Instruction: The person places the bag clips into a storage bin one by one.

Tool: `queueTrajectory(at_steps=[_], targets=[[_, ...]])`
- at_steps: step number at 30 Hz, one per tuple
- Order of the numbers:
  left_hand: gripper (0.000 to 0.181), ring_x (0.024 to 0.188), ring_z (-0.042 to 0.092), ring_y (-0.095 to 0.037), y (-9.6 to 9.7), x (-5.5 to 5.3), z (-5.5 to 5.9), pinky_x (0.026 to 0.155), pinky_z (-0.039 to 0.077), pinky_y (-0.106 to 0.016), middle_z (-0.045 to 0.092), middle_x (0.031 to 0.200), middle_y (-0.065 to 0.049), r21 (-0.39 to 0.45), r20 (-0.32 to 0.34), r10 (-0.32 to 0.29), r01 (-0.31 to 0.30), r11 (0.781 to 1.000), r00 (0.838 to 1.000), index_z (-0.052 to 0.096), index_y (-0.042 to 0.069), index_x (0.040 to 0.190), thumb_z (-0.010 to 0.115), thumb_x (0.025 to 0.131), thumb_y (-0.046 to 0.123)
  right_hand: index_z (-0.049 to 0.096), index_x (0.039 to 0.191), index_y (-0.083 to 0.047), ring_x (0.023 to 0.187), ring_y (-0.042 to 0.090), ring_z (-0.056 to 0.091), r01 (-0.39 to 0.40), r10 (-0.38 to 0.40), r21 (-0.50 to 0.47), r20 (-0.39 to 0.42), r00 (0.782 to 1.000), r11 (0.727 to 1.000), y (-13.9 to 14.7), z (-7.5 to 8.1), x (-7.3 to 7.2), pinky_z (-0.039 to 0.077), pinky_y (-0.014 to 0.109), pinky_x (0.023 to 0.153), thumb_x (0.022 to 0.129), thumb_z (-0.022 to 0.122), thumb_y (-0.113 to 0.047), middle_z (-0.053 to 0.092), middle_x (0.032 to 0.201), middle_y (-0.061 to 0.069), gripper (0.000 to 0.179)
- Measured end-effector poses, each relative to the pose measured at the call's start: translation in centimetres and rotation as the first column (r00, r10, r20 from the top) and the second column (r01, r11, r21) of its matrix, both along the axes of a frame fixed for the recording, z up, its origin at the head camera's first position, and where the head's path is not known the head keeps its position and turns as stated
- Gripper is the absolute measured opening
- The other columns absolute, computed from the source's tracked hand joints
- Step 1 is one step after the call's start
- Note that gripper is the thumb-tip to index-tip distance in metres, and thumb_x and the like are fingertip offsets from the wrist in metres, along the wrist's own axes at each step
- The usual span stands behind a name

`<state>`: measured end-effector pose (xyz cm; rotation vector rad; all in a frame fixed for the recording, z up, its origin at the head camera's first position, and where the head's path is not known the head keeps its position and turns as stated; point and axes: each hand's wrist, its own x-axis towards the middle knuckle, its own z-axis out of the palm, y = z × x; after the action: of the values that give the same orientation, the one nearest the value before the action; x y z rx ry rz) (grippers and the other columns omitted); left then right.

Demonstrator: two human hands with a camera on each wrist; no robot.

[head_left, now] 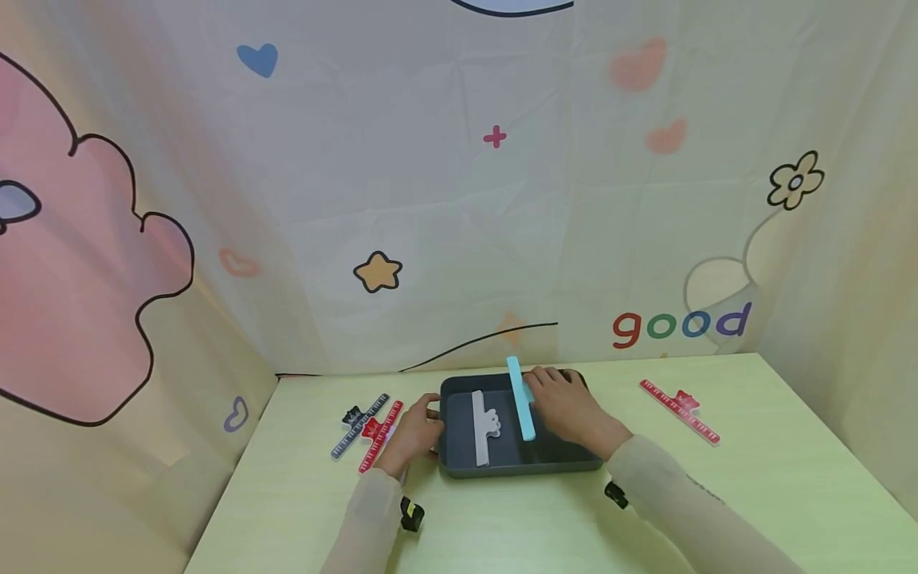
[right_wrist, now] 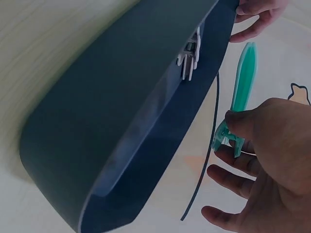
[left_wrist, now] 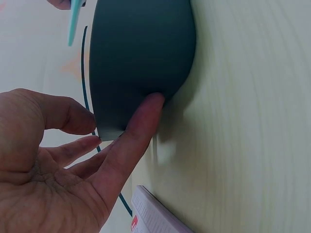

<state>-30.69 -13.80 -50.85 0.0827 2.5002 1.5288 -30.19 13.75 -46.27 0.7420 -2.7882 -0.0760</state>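
Observation:
My right hand (head_left: 566, 402) pinches a turquoise bag clip (head_left: 521, 399) by its handle, with the clip's long bar raised over a dark grey tray (head_left: 531, 469). The right wrist view shows that clip (right_wrist: 245, 77) edge-on, thumb and fingers at its handle, clear of the tray wall. At the tray's left side, my left hand (head_left: 416, 434) holds the rim and outer wall. One finger (left_wrist: 141, 121) presses the wall's outside in the left wrist view. A white bag clip (head_left: 480, 429) lies inside the tray, left of the turquoise one.
Left of the tray, a black clip (head_left: 358, 428) and a red clip (head_left: 380, 438) lie close together on the pale table (head_left: 502, 526). Another red clip (head_left: 680, 410) lies to the right. A printed curtain (head_left: 430, 199) hangs behind the table.

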Motion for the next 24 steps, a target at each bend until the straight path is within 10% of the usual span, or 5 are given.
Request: queueTrajectory(at_steps=[24], targets=[[0.058,0.096,0.067,-0.034,0.1,0.2,0.2,0.053,0.062,-0.038,0.055,0.131,-0.029,-0.012,0.007,0.004,-0.004,1.000,1.000,0.037,0.005,0.148,0.049,0.092,0.002,0.052,0.127,-0.008,0.120,0.031,0.054,0.060,-0.055,-0.014,0.242,0.969,0.998,-1.2,-3.2,-0.9,0.046,0.062,0.100,0.097,0.061,-0.025,0.055,0.125,0.010,0.036]])
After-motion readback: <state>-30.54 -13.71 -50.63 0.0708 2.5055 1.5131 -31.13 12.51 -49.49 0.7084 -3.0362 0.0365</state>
